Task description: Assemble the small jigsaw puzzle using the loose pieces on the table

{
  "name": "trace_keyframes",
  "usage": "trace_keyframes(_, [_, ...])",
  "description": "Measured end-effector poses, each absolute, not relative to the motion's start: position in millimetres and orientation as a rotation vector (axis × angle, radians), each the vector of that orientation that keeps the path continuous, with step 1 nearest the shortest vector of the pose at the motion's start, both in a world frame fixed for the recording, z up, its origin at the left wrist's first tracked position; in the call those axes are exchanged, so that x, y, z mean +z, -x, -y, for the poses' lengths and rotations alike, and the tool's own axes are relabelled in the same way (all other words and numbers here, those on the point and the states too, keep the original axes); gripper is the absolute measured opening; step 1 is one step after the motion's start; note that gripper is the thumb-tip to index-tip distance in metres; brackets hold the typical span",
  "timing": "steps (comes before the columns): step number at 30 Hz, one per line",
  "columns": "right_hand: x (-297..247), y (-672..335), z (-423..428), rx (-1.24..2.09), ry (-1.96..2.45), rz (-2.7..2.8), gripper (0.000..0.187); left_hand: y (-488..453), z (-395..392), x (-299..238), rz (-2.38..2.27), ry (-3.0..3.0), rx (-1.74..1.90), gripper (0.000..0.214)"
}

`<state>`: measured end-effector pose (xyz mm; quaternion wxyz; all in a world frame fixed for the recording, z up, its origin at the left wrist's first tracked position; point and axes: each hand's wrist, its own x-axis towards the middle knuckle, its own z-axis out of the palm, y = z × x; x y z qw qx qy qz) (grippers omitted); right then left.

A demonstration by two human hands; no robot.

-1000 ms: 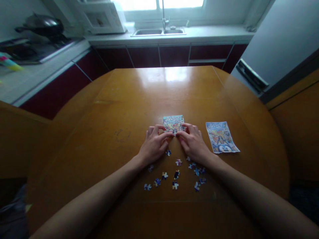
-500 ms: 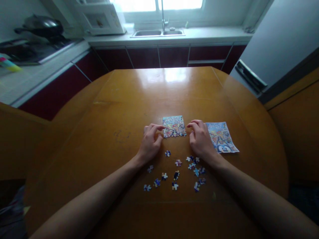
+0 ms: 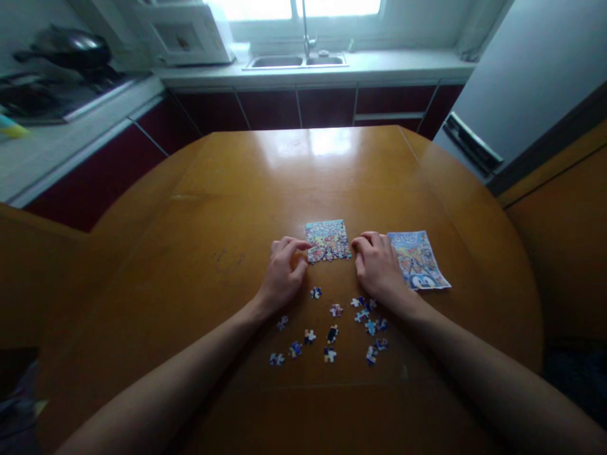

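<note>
A small block of joined jigsaw pieces (image 3: 328,240) lies on the round wooden table (image 3: 227,208). My left hand (image 3: 282,275) rests at its left edge, fingers curled, fingertips touching that edge. On the other side my right hand (image 3: 379,265) presses curled fingers against the block's right edge and partly covers a printed picture sheet (image 3: 420,259). Neither hand holds anything that I can see. Several loose puzzle pieces (image 3: 332,332) are scattered on the table between my forearms.
Beyond the table runs a kitchen counter with a sink (image 3: 294,60) under a bright window, a microwave (image 3: 190,35) and a black wok (image 3: 71,47) on the stove at left. A grey fridge (image 3: 521,82) stands at right.
Both hands slid apart from the block's lower edge to its two sides, uncovering it. Over the last half second they closed in slightly against its side edges.
</note>
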<state>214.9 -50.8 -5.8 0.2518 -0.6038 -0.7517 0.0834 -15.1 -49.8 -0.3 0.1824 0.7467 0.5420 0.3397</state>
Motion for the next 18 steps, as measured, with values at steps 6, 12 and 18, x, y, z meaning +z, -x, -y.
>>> trace_keyframes(6, [-5.2, -214.1, 50.9, 0.235, 1.640, 2.033, 0.023, 15.6, 49.2, -1.5, -1.523, -2.140, 0.915, 0.023])
trace_keyframes(12, [-5.2, -214.0, 51.5, 0.229, 1.633, 2.032, 0.023, 15.8, 49.8, -0.9, -1.539, -2.111, 0.993, 0.027])
trace_keyframes(18, [-5.0, -214.2, 51.8, 0.228, 1.644, 2.045, 0.024, 15.2, 51.6, -1.8, -1.541, -2.198, 0.899, 0.027])
